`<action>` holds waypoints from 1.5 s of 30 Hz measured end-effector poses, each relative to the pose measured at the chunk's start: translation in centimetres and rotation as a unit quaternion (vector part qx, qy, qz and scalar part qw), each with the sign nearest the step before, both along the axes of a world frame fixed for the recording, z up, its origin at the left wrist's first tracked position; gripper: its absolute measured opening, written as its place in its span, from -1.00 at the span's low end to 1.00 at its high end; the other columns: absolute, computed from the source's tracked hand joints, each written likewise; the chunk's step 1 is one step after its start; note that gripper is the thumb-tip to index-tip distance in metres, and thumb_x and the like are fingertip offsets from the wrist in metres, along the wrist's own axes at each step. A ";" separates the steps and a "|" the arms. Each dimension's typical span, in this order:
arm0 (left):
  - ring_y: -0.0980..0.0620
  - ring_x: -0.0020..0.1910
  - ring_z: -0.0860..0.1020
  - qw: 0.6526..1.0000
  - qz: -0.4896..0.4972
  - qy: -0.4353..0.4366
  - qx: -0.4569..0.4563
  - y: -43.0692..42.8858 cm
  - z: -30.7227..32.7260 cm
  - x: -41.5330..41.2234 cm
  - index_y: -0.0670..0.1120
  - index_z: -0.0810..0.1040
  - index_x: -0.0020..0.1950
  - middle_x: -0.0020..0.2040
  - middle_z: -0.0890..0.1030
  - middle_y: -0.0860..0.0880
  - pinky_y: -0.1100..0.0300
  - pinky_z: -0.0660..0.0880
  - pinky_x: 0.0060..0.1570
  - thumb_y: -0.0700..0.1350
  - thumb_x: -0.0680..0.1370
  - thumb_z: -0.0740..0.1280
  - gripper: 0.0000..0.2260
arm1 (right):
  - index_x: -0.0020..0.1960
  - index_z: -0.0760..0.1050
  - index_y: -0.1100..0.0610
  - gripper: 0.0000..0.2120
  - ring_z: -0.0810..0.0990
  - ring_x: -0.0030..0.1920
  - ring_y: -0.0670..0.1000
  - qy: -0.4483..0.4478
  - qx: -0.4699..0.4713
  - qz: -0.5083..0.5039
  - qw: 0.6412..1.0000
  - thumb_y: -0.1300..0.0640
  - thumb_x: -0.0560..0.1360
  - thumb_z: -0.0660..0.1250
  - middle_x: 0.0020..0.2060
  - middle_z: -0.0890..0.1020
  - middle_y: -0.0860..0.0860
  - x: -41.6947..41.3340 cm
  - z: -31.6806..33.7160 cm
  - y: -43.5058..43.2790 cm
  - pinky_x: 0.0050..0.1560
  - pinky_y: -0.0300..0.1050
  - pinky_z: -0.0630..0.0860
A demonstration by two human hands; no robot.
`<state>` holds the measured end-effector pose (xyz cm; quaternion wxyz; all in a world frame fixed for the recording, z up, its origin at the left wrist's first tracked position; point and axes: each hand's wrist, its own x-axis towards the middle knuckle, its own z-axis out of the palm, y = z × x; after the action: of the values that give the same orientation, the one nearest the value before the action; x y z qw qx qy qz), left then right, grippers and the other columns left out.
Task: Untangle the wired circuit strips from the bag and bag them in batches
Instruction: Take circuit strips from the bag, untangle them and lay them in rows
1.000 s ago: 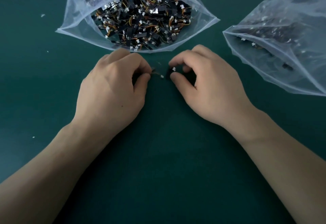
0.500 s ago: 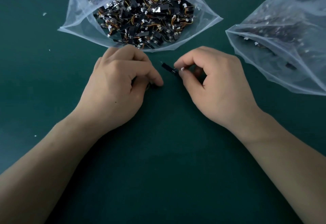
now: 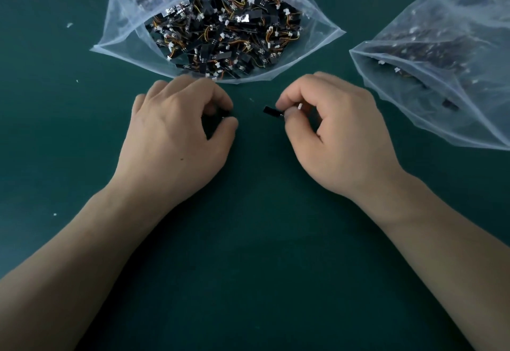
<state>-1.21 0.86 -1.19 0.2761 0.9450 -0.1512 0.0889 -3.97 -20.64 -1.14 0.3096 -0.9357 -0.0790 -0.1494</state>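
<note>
Black circuit strip (image 3: 271, 111) juts leftward out of the right hand (image 3: 339, 140), pinched between thumb and forefinger, with its white connector (image 3: 300, 106) showing just above the thumb. Across a small gap, the left hand (image 3: 176, 140) curls fingers and thumb tightly round a dark piece (image 3: 226, 113), which is mostly hidden. Both hands are over the green mat (image 3: 254, 240). Just beyond them lies the open clear bag (image 3: 121, 19), heaped with tangled strips (image 3: 226, 36). A second bag (image 3: 447, 47) lies off to the right.

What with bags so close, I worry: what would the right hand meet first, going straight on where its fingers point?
Probably the left hand, across the green mat; depth is unclear.
</note>
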 end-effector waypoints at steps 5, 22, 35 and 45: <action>0.24 -0.20 0.51 0.997 -0.022 0.012 -0.080 0.1 -0.2 0.0 0.14 0.58 0.12 -0.10 0.61 0.25 0.32 0.44 -0.15 -0.15 0.52 0.41 -0.76 | 0.02 0.67 -0.03 -0.85 0.53 -0.29 -0.13 0.014 0.005 -0.001 1.000 0.15 0.56 0.35 -0.15 0.61 -0.20 0.0 -0.1 0.1 -0.26 -0.01 0.56; 0.22 -0.13 0.52 0.994 -0.088 0.058 -0.040 -0.2 0.5 -0.6 0.16 0.68 0.10 -0.05 0.59 0.19 0.09 0.52 -0.13 -0.05 0.43 0.32 -0.71 | 0.12 0.68 -0.02 -0.85 0.50 -0.01 -0.10 0.038 -0.025 0.002 0.999 0.03 0.57 0.43 0.01 0.57 -0.15 0.4 -0.4 -0.2 -0.12 0.02 0.56; -0.04 0.06 0.56 0.989 -0.142 0.013 -0.027 -0.3 0.0 -0.4 0.09 0.71 0.03 0.05 0.59 0.16 -0.12 0.52 0.08 0.04 0.61 0.40 -0.89 | 0.13 0.69 -0.09 -0.85 0.53 0.04 -0.08 0.045 -0.019 0.010 0.999 -0.02 0.57 0.42 0.01 0.56 -0.14 0.4 -0.4 -0.1 -0.05 0.03 0.55; -0.05 -0.05 0.51 0.985 -0.171 0.027 -0.008 -0.3 -0.2 0.2 0.11 0.53 -0.04 -0.04 0.55 0.12 -0.11 0.47 0.08 0.04 0.64 0.27 -0.90 | 0.25 0.61 -0.01 -0.74 0.43 -0.17 -0.17 0.008 -0.023 0.012 1.000 -0.01 0.58 0.40 0.07 0.53 -0.11 0.1 -0.3 0.0 -0.13 0.01 0.53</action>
<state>-1.01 0.60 -1.38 0.2991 0.9050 -0.3021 0.0161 -3.86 -20.65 -1.41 0.2899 -0.9428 -0.0911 -0.1368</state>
